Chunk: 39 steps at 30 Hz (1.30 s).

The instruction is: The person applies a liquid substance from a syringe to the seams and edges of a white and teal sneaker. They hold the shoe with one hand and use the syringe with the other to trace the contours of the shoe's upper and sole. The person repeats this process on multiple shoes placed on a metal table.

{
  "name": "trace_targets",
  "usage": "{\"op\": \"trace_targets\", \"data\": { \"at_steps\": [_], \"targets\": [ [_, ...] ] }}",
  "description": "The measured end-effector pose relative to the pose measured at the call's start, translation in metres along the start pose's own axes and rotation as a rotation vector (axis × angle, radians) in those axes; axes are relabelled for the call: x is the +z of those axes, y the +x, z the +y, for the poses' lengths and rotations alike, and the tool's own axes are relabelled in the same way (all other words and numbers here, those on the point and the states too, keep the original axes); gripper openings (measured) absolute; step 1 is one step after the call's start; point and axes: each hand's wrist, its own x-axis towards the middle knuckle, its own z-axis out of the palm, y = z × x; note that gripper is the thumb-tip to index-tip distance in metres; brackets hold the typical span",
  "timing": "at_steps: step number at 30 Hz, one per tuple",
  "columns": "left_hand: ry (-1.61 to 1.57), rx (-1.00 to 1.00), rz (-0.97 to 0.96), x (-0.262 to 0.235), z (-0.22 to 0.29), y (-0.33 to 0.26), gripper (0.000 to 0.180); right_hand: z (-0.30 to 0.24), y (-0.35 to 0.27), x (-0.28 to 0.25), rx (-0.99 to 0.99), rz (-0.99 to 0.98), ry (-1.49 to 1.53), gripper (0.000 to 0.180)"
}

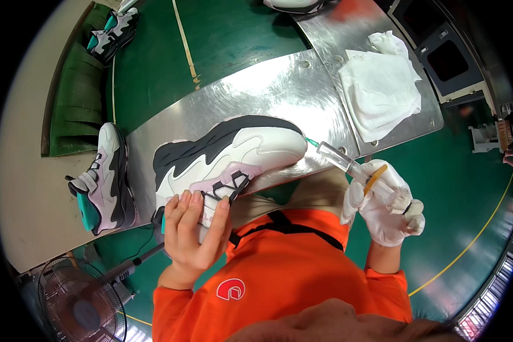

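Note:
A white, black and pale-pink sneaker lies on its side on the metal plate, its dark sole away from me and its toe to the right. My bare left hand grips it at the laces and collar, fingers over the upper. In my white-gloved right hand is a clear syringe with a yellowish flange and a green needle tip. That tip meets the toe edge where sole and upper join; whether it touches I cannot tell. The gloved fingers wrap round the barrel and the plunger end.
Another matching sneaker stands at the left on the table edge. White folded cloths lie on the metal plate at the right. More shoes sit on the green belt farther off. A fan stands at the lower left.

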Motion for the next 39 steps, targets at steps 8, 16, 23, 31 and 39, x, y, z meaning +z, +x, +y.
{"op": "trace_targets", "data": {
  "at_steps": [8, 16, 23, 31, 39],
  "targets": [
    [-0.015, 0.002, 0.011, 0.000, 0.001, -0.002, 0.040, -0.005, -0.007, 0.029, 0.014, 0.126, -0.166, 0.112],
    [-0.026, 0.016, 0.006, -0.001, -0.003, 0.003, 0.041, 0.006, -0.013, 0.046, -0.058, 0.078, -0.352, 0.103],
    [-0.102, 0.029, -0.059, -0.007, -0.016, 0.021, 0.042, 0.018, -0.015, 0.033, -0.188, -0.124, -0.568, 0.098],
    [-0.197, -0.081, -0.243, -0.019, -0.032, 0.070, 0.045, 0.040, 0.002, 0.003, -0.476, -0.288, -0.878, 0.050],
    [-0.348, -0.132, -0.434, 0.000, -0.069, 0.126, 0.042, 0.066, 0.022, -0.019, -0.299, -0.167, -0.767, 0.087]
  ]
}}
